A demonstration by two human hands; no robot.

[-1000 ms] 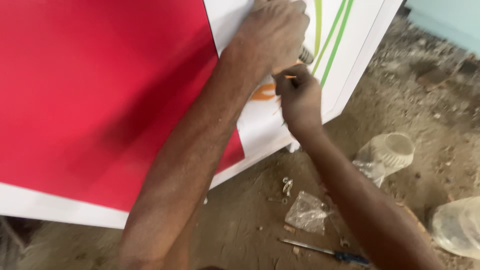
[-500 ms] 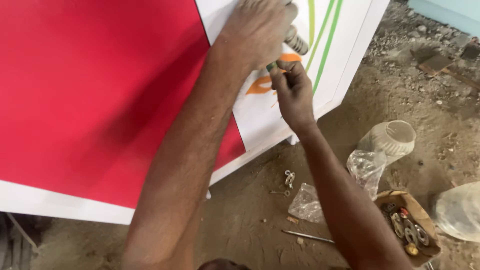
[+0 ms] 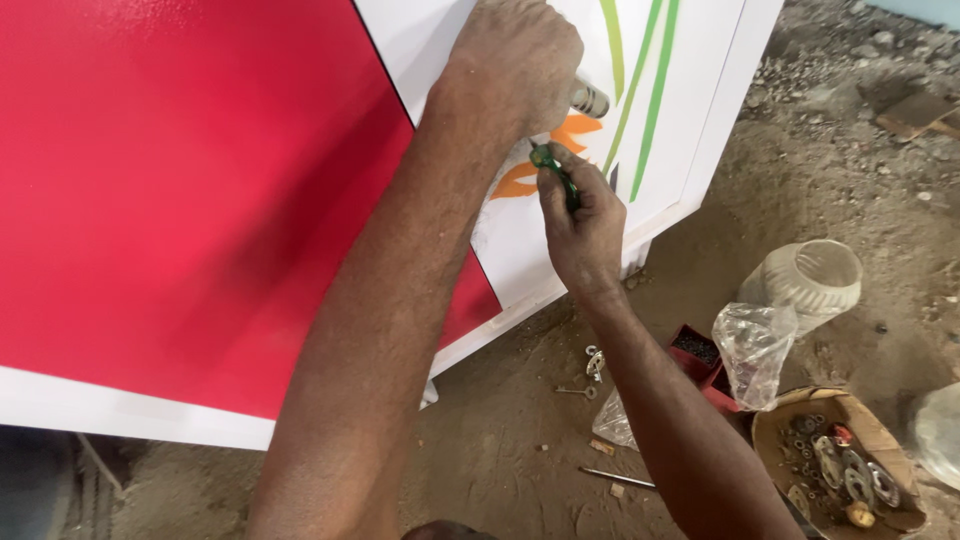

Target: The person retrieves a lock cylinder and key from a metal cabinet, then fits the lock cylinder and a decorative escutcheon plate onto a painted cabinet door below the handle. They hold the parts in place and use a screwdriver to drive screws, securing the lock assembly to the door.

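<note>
Screwdriver [image 3: 556,172] stays gripped in right hand [image 3: 583,225]; left hand [image 3: 515,62] still clasps metal handle [image 3: 588,98].

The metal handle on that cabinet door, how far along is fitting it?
Done: the metal handle sits against the white door, held by the left hand. In hand: the right hand works a green screwdriver beneath it. Left: whether it is fastened cannot be seen.

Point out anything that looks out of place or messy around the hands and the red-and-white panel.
The panel itself looks intact. The mess is on the dirt floor: a loose key, a metal rod, a crumpled plastic bag, and a torn cardboard box of hardware lie scattered. The right hand holds a green-handled tool.
</note>
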